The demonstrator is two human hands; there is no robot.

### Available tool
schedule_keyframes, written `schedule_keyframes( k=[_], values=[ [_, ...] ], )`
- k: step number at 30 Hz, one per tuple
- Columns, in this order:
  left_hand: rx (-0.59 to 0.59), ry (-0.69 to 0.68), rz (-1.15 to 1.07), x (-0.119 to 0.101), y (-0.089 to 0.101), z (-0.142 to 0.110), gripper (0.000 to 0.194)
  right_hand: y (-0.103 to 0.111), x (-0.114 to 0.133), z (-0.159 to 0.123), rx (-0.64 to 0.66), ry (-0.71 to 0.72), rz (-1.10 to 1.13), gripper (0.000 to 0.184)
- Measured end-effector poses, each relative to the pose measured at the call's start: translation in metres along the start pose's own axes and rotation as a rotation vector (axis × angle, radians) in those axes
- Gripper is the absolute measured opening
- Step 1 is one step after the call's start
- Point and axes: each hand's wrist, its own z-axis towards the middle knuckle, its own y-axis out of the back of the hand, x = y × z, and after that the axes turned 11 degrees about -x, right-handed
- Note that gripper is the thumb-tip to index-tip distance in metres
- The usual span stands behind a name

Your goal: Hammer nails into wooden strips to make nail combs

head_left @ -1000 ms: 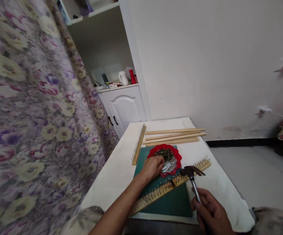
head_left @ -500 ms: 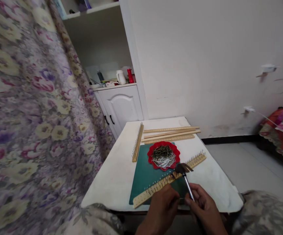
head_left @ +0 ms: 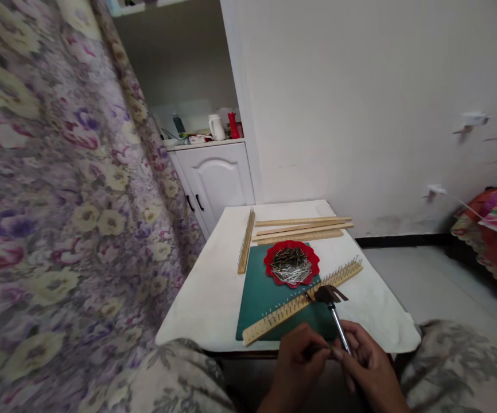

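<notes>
In my right hand (head_left: 364, 358) is a claw hammer (head_left: 340, 328), gripped by its shiny shaft with the dark head over a wooden strip (head_left: 255, 331). Nails stand in rows along much of that strip, which lies slantwise across a green mat (head_left: 255, 287); its near left end shows bare holes. My left hand (head_left: 302, 353) is closed in a pinch in front of the table edge, its fingertips close to the right hand's. What it pinches is too small and dark to name. Behind the strip, a red scalloped dish (head_left: 270, 269) holds many loose nails, some dark, some silvery.
Another nail-studded strip (head_left: 245, 244) lies at the left of the white-covered table (head_left: 201, 292). Several plain wooden strips (head_left: 304, 231) lie at the back. A floral curtain (head_left: 80, 229) hangs at left, and a cabinet (head_left: 216, 178) stands behind.
My left hand has moved away from the nailed strip, toward my right hand, and their fingertips now come together. The hammer stays in my right hand. The camera view has shifted slightly.
</notes>
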Motion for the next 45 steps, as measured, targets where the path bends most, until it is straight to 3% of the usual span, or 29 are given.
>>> schedule_keyframes(
  k=[4,7,12,15,17,22,29,45],
  values=[
    [-0.024,0.229,-0.374,0.004,-0.005,-0.004,0.018,-0.007,0.009,-0.005,0.011,0.004,-0.018,0.035],
    [-0.054,0.257,-0.464,0.003,0.004,-0.004,0.019,-0.011,0.016,-0.005,-0.011,0.000,-0.027,0.036],
    [-0.227,0.203,-0.121,-0.004,0.060,-0.001,0.017,-0.009,0.021,-0.003,-0.063,0.005,-0.017,0.035],
    [-0.304,0.154,0.155,0.005,0.091,0.002,0.022,-0.005,0.018,-0.002,-0.060,-0.038,-0.004,0.035],
    [-0.306,0.108,0.277,0.017,0.101,0.003,0.024,-0.003,0.017,-0.001,-0.050,-0.064,-0.002,0.035],
    [-0.262,0.044,0.356,0.043,0.095,0.003,0.022,0.002,0.021,0.006,-0.034,-0.070,-0.058,0.038],
    [-0.229,0.001,0.376,0.057,0.089,0.004,0.018,0.004,0.026,0.010,-0.024,-0.069,-0.152,0.039],
    [-0.159,-0.040,0.559,0.054,0.091,0.003,0.023,-0.005,0.024,-0.003,-0.074,-0.071,-0.123,0.039]
  ],
)
